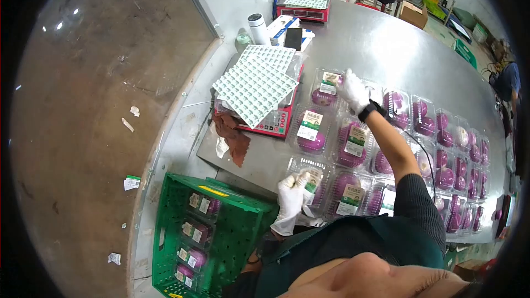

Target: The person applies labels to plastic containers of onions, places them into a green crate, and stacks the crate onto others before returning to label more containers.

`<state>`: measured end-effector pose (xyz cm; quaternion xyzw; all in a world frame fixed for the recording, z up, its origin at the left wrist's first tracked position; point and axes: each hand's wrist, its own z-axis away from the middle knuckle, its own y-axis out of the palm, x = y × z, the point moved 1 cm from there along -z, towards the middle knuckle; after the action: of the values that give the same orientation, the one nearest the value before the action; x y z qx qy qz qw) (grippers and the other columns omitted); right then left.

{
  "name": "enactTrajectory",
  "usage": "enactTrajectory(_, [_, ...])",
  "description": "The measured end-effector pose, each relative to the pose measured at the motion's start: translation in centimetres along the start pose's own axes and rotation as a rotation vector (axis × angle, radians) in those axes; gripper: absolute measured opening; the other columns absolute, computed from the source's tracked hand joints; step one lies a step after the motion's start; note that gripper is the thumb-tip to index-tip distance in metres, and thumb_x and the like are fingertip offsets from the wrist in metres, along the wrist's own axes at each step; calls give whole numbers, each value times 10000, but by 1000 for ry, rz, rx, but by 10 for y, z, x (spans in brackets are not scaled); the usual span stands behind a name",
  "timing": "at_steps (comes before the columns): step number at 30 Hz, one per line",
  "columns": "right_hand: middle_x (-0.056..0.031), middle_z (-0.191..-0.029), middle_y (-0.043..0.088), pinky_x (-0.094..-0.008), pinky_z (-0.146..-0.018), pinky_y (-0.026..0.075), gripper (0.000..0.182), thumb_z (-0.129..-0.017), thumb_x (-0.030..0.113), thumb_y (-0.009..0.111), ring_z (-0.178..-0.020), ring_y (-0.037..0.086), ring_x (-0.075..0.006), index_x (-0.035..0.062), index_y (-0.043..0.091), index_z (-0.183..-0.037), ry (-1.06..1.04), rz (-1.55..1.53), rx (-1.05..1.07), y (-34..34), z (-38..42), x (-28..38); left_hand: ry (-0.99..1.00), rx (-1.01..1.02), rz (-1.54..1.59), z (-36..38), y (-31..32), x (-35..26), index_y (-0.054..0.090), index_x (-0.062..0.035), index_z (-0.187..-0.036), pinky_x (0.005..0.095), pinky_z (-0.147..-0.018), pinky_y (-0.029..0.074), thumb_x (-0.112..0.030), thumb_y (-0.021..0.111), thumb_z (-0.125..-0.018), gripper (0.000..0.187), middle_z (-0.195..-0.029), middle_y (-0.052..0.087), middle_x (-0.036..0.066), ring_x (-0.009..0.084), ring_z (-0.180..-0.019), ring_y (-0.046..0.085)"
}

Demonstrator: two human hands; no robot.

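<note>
My right hand [354,91], in a white glove with a black band at the wrist, reaches over the back row, its fingers at the right edge of a labelled clear box [324,88] of purple produce. My left hand [290,196], also in a white glove, is at the near left box [312,183], fingers bent at its label. Whether either hand grips its box is hard to make out. Between them are more labelled boxes, one [310,127] at the left and one [353,142] beside it.
Rows of clear boxes [444,176] extend right across the metal table. Sticker sheets [255,89] cover a red scale [270,124], near a white bottle [258,28] and brown cloth [234,139]. A green crate [237,243] with packed boxes stands below left. A person [505,81] is far right.
</note>
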<state>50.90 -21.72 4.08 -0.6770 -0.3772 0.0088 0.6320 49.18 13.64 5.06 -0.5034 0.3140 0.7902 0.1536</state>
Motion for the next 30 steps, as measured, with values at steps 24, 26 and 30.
enactTrajectory(24, [-196, -1021, 633, -393, -791, 519, 420, -782, 303, 699, -925, 639, -310, 5, 533, -1026, -51, 49, 169, -40, -8, -110, -125, 452, -3, 26, 48, 7, 513, -45, -1268, 223, -704, 526, -151, 515, -954, 331, -1155, 610, 50, 89, -882, 613])
enactTrajectory(26, [-198, -1006, 622, -409, -781, 518, 474, -758, 312, 713, -912, 631, -337, 8, 510, -1060, -28, 238, 102, -31, -8, -106, 95, 357, -7, 26, 56, 5, 513, -29, -1262, 239, -684, 546, -106, 533, -937, 334, -1102, 632, 65, 100, -865, 624])
enactTrajectory(30, [-177, -959, 602, -437, -691, 526, 445, -745, 224, 710, -840, 622, -341, -6, 492, -1058, -147, 209, -133, -56, 24, -107, -30, 330, -164, 23, 48, 1, 633, -10, -1109, 225, -555, 541, -68, 583, -901, 222, -968, 675, 55, 91, -743, 635])
